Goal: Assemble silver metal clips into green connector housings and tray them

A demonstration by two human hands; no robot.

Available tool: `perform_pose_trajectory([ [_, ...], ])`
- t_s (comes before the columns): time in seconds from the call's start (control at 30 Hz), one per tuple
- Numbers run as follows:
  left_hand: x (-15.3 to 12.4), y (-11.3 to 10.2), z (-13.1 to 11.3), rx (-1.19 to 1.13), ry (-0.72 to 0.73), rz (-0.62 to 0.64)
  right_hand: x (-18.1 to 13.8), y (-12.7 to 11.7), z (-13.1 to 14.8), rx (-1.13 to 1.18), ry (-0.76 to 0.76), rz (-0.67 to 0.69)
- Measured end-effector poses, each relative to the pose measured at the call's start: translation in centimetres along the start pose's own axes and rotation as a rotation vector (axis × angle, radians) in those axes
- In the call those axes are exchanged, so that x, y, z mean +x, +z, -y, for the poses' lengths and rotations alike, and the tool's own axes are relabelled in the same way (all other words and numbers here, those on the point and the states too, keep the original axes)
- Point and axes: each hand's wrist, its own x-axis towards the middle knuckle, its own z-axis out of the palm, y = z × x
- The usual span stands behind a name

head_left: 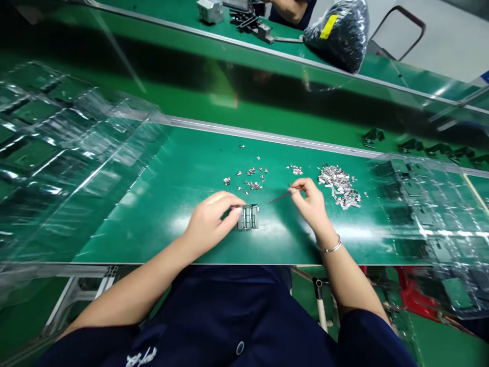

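My left hand (pixel 212 219) rests on the green bench mat, fingers pinched on a small grey metal-and-plastic part (pixel 248 217) that sits on the mat. My right hand (pixel 311 204) is a little to the right, fingers closed on thin tweezers (pixel 280 195) whose tip points left toward the part. A silver bangle circles my right wrist. Small shiny metal pieces (pixel 252 179) lie scattered just beyond the part. A denser heap of metal pieces (pixel 340 186) lies right of my right hand.
Clear plastic blister trays are stacked at the left (pixel 72 153) and at the right (pixel 428 214). A raised green shelf (pixel 229 66) runs behind. Beyond it, another person's arm (pixel 290 10), a black bag (pixel 340 33) and dark parts.
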Motion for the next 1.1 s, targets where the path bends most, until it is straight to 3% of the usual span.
perform_pose_trajectory([
  [0.13,1.1,1.5,-1.7,-0.189,-0.047,0.150,-1.4,3.0,6.9,0.315,-0.221,0.119],
  [0.23,0.9,2.0,-1.7,-0.326,-0.139,0.104,-1.9,4.2,8.5,0.426,-0.195,0.059],
  [0.3,0.6,1.9,-1.3,-0.257,-0.127,0.038,-2.1,4.6,8.3,0.413,-0.172,0.035],
  [0.4,0.1,1.5,-0.5,0.068,-0.001,-0.046,-2.1,4.9,7.5,0.291,-0.198,0.056],
  [0.5,0.0,1.4,0.3,0.241,0.072,-0.063,-2.1,5.0,7.0,0.184,-0.231,0.066],
  [0.77,0.2,3.2,3.2,-0.240,-0.223,0.168,-2.0,6.6,5.4,0.044,-0.278,0.096],
  [1.1,0.2,3.4,3.1,-0.260,-0.276,0.185,-2.3,7.2,5.2,0.016,-0.286,0.107],
])
